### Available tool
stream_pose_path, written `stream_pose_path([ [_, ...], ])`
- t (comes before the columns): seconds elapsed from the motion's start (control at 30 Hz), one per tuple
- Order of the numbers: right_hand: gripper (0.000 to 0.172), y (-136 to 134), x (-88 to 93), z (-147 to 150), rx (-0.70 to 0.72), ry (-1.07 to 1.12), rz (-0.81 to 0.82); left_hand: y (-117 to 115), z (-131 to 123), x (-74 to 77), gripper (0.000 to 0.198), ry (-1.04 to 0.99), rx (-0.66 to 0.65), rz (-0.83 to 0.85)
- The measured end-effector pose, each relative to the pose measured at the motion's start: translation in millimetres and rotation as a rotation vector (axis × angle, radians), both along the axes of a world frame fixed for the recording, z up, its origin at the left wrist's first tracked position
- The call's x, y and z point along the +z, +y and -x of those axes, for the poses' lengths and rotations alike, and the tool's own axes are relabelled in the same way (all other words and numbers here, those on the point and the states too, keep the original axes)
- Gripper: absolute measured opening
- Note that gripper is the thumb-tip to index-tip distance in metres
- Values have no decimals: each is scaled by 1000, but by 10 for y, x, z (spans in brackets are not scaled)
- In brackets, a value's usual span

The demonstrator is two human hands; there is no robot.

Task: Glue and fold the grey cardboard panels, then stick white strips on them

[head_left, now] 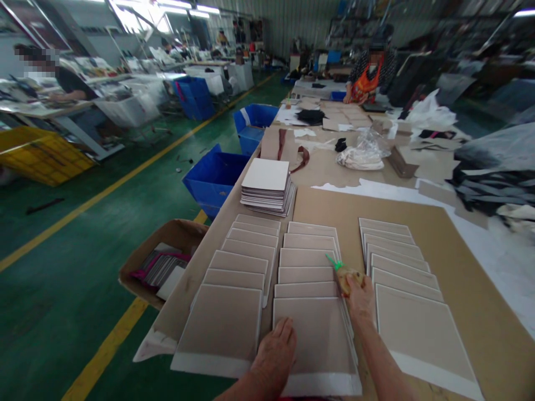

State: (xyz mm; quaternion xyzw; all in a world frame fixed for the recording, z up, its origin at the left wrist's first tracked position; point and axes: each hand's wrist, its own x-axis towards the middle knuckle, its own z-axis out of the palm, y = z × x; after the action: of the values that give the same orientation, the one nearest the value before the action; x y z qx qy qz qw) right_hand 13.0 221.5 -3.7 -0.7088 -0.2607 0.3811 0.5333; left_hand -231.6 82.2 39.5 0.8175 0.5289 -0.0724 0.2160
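In the head view, three overlapping rows of grey-beige boards with pale edges lie on the table: a left row (221, 317), a middle row (317, 323) and a right row (413, 328). My left hand (276, 346) lies on the left edge of the nearest board in the middle row, fingers stretched out and holding nothing. Closed round a yellowish-brown pouch-like lump (346, 277) with a green tie at its tip is my right hand (361, 298). It is beside the right edge of the middle row, in the gap towards the right row.
Beyond the left row stands a stack of pale boards (267, 181). Blue bins (217, 175) and a cardboard box (167, 234) stand left of the table. Farther back are a plastic bag (363, 153) and a person in an orange apron (368, 81). Dark cloth strips (493, 184) lie right.
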Motion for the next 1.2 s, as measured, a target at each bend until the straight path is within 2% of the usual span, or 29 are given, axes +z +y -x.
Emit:
stream_pose_path([
  [0.23,43,49,6,392,104,-81,35,-7,7,-16,57,-6,8,5],
  [0.6,43,27,129,926,235,-171,93,-39,26,-68,56,-18,-10,-22],
  [0.93,43,-5,140,1188,276,-55,89,-46,44,-91,54,-11,-35,-9],
  [1.07,42,-33,181,1184,222,94,47,-35,36,-76,57,-1,-38,-19],
  [1.2,45,-187,259,844,82,215,33,-20,23,-79,57,3,-38,-30],
])
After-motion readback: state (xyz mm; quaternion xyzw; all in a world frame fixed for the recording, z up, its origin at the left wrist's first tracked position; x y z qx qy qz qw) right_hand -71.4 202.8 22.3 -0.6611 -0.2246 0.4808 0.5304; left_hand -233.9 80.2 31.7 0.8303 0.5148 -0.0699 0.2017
